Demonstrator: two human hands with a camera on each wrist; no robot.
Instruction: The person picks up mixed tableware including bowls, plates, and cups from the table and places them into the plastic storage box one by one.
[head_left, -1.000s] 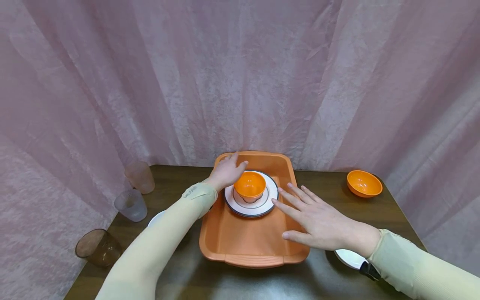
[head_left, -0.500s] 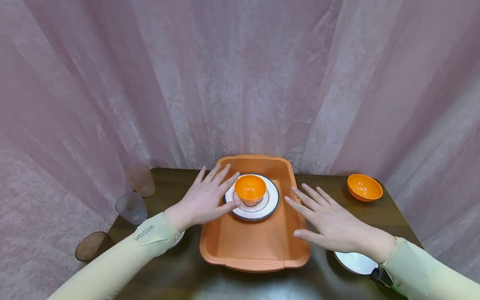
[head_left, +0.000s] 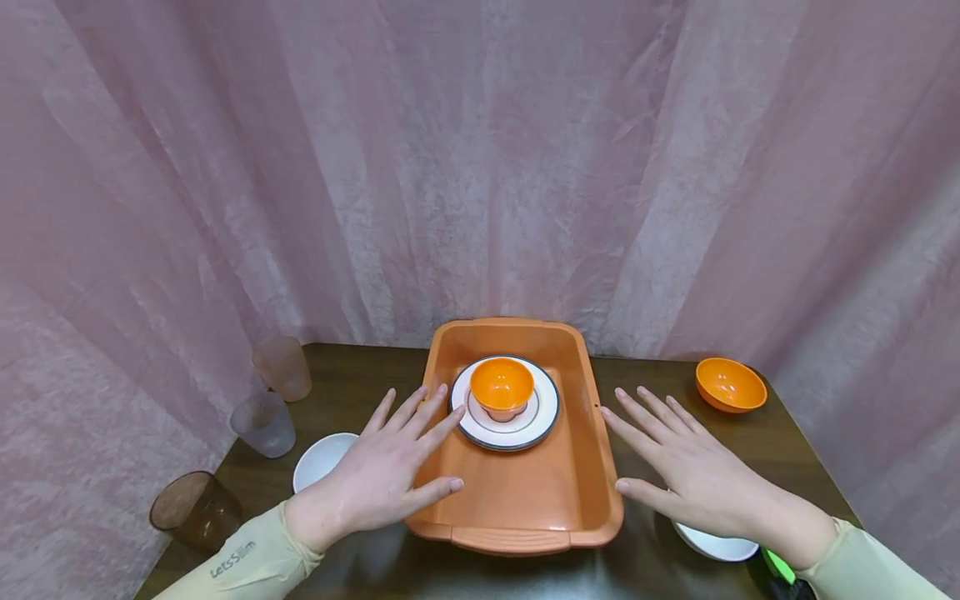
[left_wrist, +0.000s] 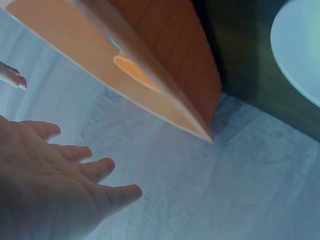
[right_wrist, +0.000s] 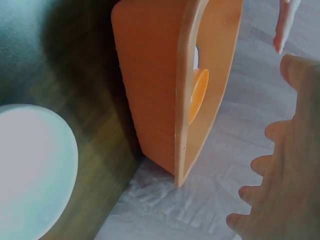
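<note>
An orange plastic basin (head_left: 517, 500) stands in the middle of the table. Inside it, toward the back, lie stacked white plates (head_left: 543, 417) with dark blue rims, and a small orange bowl (head_left: 502, 384) sits on top of them. My left hand (head_left: 378, 479) hovers palm down over the basin's left side, fingers spread and holding nothing. Over the right side, my right hand (head_left: 690, 467) is likewise spread and holds nothing, its fingertips close to the rim. Both wrist views show the hands raised above the basin's rim, fingers extended.
Along the left edge stand a pinkish tumbler (head_left: 282, 368), a clear frosted tumbler (head_left: 264, 424) and a brown glass (head_left: 197, 510). A white bowl (head_left: 324, 458) is beside my left hand, another white dish (head_left: 716, 546) under my right. An orange bowl (head_left: 731, 385) sits back right. A pink curtain (head_left: 480, 167) hangs behind.
My left hand has drawn back from over the plates and small bowl toward me and leftward. My right hand has shifted slightly right and toward me. The stacked dishes stay in place.
</note>
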